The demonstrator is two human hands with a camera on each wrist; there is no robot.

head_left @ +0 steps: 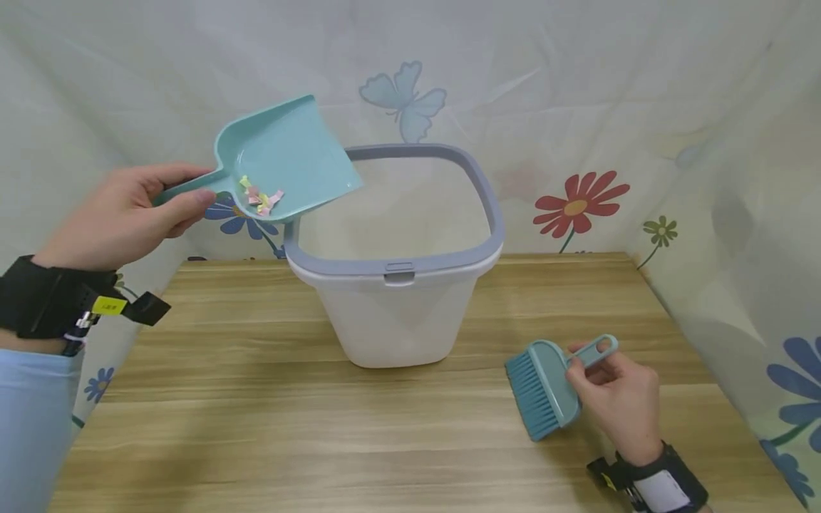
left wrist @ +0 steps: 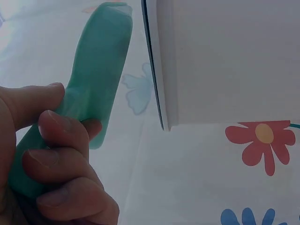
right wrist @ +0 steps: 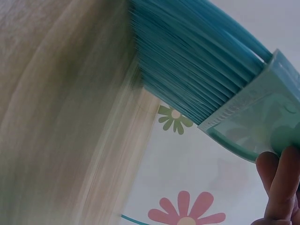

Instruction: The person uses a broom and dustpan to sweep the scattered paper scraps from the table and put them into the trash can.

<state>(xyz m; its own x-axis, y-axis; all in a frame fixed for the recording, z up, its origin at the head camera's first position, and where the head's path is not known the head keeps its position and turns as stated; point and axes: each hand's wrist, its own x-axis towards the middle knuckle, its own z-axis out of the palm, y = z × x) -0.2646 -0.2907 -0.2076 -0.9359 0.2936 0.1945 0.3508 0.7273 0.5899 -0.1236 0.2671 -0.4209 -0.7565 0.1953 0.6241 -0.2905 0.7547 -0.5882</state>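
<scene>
left hand: left hand was curled round the handle of the dustpan, thumb on top, fingers wrapped underneath; held up off the table, left of the bin.
dustpan axis: long axis ran from the hand up and to the right, handle low at the hand, open lip highest and over the bin's left rim; pan looked tilted back toward the handle.
paper scraps: small pink, yellow and white paper scraps sat in the back pocket of the pan near the handle, not at the lip.
key relation: bin mouth lay right of and below the pan; lip overlapped the grey rim at its left corner, scraps were outside the rim line as seen from the head view. Left hand was the nearer one to the bin mouth.
right hand: right hand pinched the brush by its handle, fingers curled; bristles pointed left and down, at or just above the table, front right of the bin, well apart from the pan.
in the way: nothing between pan and bin mouth; bin inside looked empty.
surround: flowered cloth hung behind and at both sides.
</scene>
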